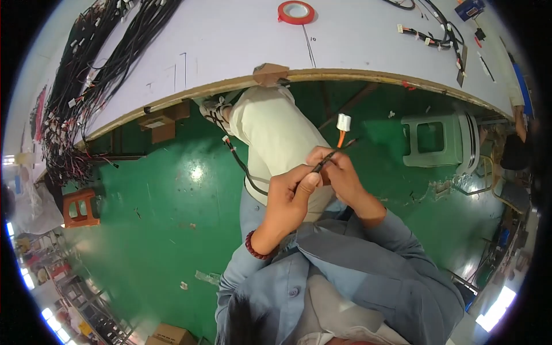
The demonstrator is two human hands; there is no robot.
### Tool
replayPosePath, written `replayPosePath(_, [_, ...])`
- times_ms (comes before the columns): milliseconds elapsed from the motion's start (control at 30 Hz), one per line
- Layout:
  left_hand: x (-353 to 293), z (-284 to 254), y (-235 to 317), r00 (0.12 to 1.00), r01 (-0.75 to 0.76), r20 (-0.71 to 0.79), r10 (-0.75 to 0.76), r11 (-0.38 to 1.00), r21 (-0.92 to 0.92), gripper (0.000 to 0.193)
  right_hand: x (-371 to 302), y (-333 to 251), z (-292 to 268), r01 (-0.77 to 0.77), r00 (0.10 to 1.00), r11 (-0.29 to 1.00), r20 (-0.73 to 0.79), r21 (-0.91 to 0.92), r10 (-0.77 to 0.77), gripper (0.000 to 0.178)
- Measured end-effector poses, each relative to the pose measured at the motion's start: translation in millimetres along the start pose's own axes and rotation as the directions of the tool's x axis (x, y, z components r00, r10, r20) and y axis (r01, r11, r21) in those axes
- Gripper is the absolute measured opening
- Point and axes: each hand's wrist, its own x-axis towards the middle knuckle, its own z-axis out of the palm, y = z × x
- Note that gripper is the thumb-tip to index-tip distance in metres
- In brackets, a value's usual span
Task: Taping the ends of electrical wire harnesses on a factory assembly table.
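Between my two hands, above my lap, runs a black-wrapped wire harness (319, 165). My left hand (289, 196) is closed on it, thumb pressed along the wrap. Close beside it, my right hand (340, 177) pinches the same harness with its fingers. Past the right hand, an orange wire rises to a white connector (343, 122), and a short dark wire end (352, 142) sticks out next to it. The other end of the harness hangs in a curve left of my left hand and ends in a small white connector (225, 140).
Ahead stands a white table (230, 46) with a worn wooden edge. On it lie a red tape roll (296, 12), bundles of black cables (106, 63) at left and another harness (431, 40) at right. A pale stool (440, 140) and an orange stool (80, 207) stand on the green floor.
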Motion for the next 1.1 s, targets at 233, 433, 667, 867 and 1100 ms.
replayPosePath(233, [-13, -2, 3, 0.99, 0.108, 0.093, -0.11, 0.994, 0.025, 0.032, 3, -9, -2, -0.151, 0.941, 0.959, 0.332, 0.24, 0.065, 0.037])
replayPosePath(433, [-13, -7, 6, 0.97, 0.186, 0.153, -0.187, 0.982, 0.02, 0.032, -4, -22, -9, 0.107, 0.931, 0.993, 0.346, 0.044, -0.116, 0.045])
replayPosePath(667, [-12, -6, 13, 0.964, 0.183, 0.186, -0.188, 0.982, 0.047, 0.031, -7, -25, -21, 0.239, 0.881, 0.969, 0.408, 0.055, -0.24, 0.042])
replayPosePath(867, [-11, -4, 17, 0.966, 0.157, 0.194, -0.171, 0.984, 0.089, 0.031, -9, -22, -26, 0.285, 0.862, 0.955, 0.411, 0.087, -0.295, 0.035])
replayPosePath(1100, [-10, -7, 24, 0.95, 0.196, 0.222, -0.221, 0.972, 0.13, 0.028, -8, -21, -28, 0.292, 0.857, 0.952, 0.418, 0.09, -0.302, 0.032])
